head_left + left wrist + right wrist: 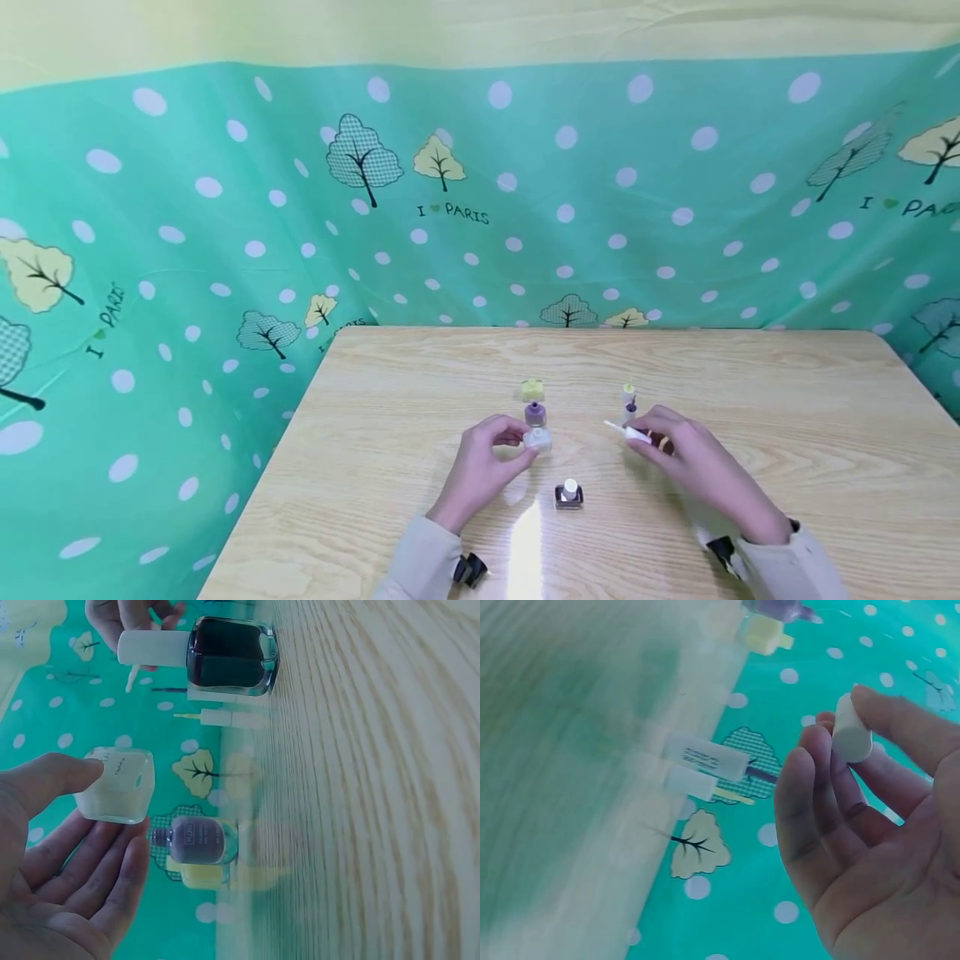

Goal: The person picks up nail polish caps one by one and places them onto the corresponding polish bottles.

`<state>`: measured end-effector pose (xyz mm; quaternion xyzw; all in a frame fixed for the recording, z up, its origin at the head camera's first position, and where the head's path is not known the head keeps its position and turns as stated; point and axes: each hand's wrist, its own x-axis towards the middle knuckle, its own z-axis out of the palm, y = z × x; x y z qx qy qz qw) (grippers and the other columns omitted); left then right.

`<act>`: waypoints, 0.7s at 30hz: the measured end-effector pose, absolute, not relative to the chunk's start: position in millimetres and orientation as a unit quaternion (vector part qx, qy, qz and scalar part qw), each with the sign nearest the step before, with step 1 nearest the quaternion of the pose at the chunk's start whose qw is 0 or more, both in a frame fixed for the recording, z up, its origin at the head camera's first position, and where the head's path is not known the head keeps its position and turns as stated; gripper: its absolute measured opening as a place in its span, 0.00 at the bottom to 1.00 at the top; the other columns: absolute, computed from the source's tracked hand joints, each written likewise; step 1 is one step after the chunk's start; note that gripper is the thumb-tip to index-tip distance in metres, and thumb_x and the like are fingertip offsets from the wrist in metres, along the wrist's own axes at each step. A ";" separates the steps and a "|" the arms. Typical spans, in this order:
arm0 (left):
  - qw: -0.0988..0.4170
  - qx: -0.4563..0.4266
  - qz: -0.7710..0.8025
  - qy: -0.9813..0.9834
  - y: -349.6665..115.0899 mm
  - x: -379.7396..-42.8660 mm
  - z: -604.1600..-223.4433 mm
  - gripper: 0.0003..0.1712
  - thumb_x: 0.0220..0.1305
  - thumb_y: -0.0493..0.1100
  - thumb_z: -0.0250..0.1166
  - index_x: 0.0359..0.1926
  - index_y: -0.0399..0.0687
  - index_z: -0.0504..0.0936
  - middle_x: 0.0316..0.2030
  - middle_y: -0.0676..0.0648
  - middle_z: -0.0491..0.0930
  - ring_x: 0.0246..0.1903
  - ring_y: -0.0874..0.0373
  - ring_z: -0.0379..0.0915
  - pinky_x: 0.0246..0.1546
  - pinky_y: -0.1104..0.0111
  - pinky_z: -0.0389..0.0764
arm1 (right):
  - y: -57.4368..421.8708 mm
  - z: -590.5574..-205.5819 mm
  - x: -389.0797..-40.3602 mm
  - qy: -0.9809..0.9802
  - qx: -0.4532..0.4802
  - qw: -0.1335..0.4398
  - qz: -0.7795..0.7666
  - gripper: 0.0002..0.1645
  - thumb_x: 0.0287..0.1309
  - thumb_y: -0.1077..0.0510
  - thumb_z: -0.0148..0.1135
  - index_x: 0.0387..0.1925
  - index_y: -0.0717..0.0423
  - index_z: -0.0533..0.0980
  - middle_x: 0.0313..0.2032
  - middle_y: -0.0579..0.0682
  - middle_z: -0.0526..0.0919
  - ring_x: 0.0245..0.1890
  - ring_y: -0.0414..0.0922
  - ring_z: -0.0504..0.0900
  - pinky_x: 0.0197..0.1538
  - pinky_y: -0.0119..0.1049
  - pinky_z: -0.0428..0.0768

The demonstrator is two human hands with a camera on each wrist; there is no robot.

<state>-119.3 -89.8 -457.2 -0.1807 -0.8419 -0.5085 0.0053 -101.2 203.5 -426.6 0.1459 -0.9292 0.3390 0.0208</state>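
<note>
My left hand [483, 467] pinches a white nail polish bottle [124, 786] between thumb and fingers, its neck uncapped. Off to the right, my right hand [686, 450] holds the white brush cap [852, 733], whose pale brush points left in the head view. Just behind the white bottle stands an uncapped purple nail polish bottle [535, 414], with a yellow one [532, 390] behind that. Near my right fingertips, a purple-brushed cap [705, 756] and a yellow-brushed cap [690, 783] stand on the table, brushes up. A dark bottle [568, 497] with its white cap on stands nearer me.
All of this is on a light wood-grain table [390, 375]. A green dotted curtain [465, 150] with printed trees hangs behind the table and along its left side. A bright light reflection lies on the tabletop near the front.
</note>
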 end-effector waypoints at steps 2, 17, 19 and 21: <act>0.009 -0.182 -0.509 -0.841 -90.5 -118.4 -456.7 0.12 0.58 0.41 0.73 0.44 0.48 0.84 0.42 0.53 0.85 0.43 0.60 0.82 0.50 0.65 0.84 | 202.1 -423.5 -99.9 -0.928 0.146 0.019 0.342 0.15 0.69 0.52 0.59 0.50 0.56 0.82 0.35 0.40 0.78 0.30 0.33 0.73 0.31 0.28 0.77; 0.033 -0.199 -0.519 -0.830 -85.7 -116.2 -453.8 0.11 0.57 0.40 0.73 0.42 0.49 0.84 0.41 0.53 0.85 0.41 0.61 0.82 0.48 0.66 0.85 | 188.1 -403.5 -95.8 -0.901 0.180 0.063 0.389 0.09 0.68 0.54 0.60 0.43 0.51 0.83 0.26 0.37 0.75 0.21 0.33 0.73 0.23 0.29 0.76; 0.032 -0.199 -0.520 -0.830 -85.0 -116.1 -453.3 0.11 0.57 0.40 0.73 0.42 0.49 0.84 0.41 0.53 0.85 0.41 0.62 0.82 0.47 0.67 0.85 | 185.7 -401.2 -96.0 -0.896 0.173 0.064 0.404 0.07 0.66 0.55 0.63 0.41 0.50 0.83 0.26 0.36 0.78 0.22 0.33 0.77 0.25 0.29 0.79; 0.032 -0.201 -0.522 -0.828 -84.0 -116.1 -452.9 0.11 0.57 0.40 0.73 0.42 0.49 0.84 0.41 0.54 0.85 0.41 0.62 0.82 0.47 0.67 0.84 | 183.2 -399.1 -96.3 -0.889 0.166 0.060 0.422 0.05 0.64 0.55 0.65 0.39 0.50 0.83 0.26 0.36 0.81 0.23 0.33 0.80 0.27 0.29 0.83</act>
